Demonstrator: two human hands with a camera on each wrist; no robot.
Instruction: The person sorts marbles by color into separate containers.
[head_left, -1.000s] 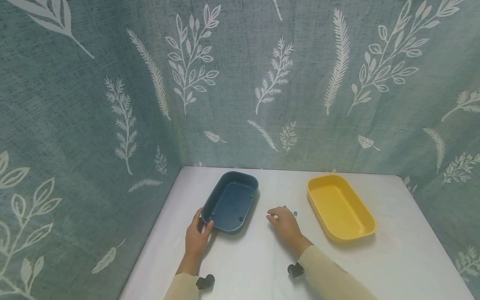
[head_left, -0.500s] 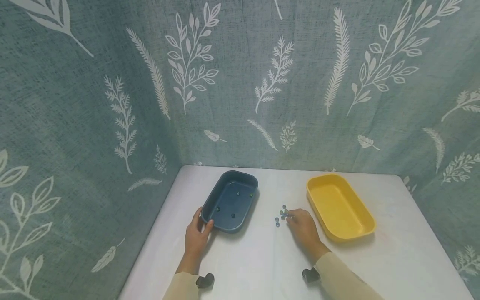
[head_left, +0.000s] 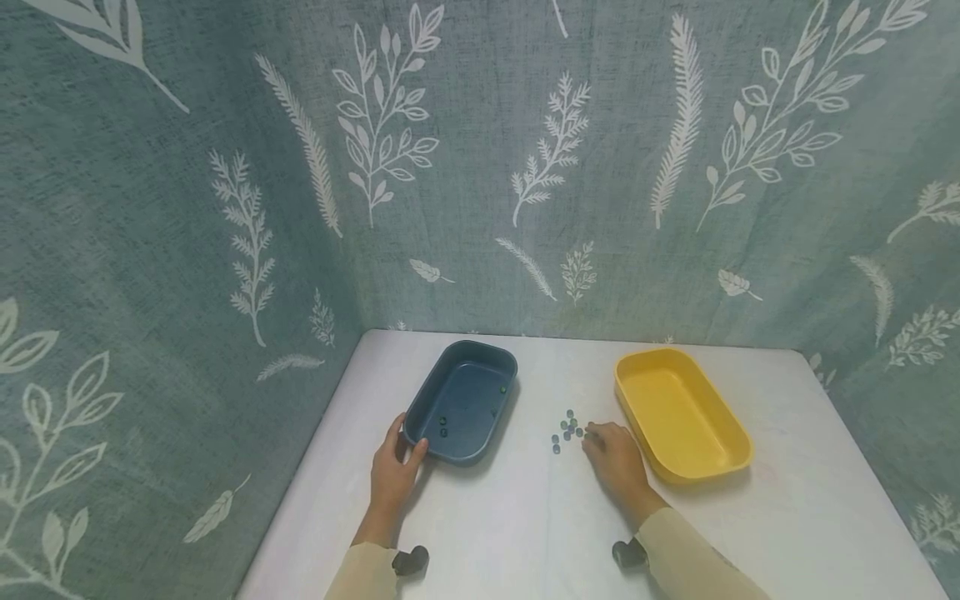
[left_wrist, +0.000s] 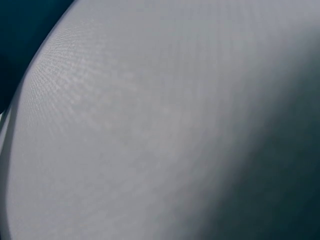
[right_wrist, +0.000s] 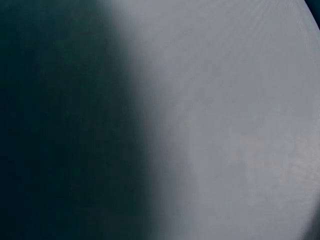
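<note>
In the head view my left hand (head_left: pixel 395 472) grips the near left corner of a dark blue rectangular tray (head_left: pixel 467 392), thumb over the rim. Several small green glass marbles (head_left: pixel 443 432) lie inside that tray. To its right, a loose cluster of bluish-green marbles (head_left: pixel 567 436) is spread on the white table. My right hand (head_left: pixel 618 463) is at the right side of this cluster, its fingers bent and its fingertips close to the marbles. Whether it pinches one is too small to tell. Both wrist views show only blurred white tabletop and dark shapes, with no fingers.
A yellow rectangular tray (head_left: pixel 678 417) stands just right of my right hand, with no contents visible. The white table (head_left: pixel 487 533) ends at the back against a green leaf-patterned cloth (head_left: pixel 465 183), which also hangs at both sides.
My right hand has moved from near the blue tray rightward to the cluster, uncovering marbles, then shifted slightly further right. Marbles in the blue tray have rolled about. My left hand stays put.
</note>
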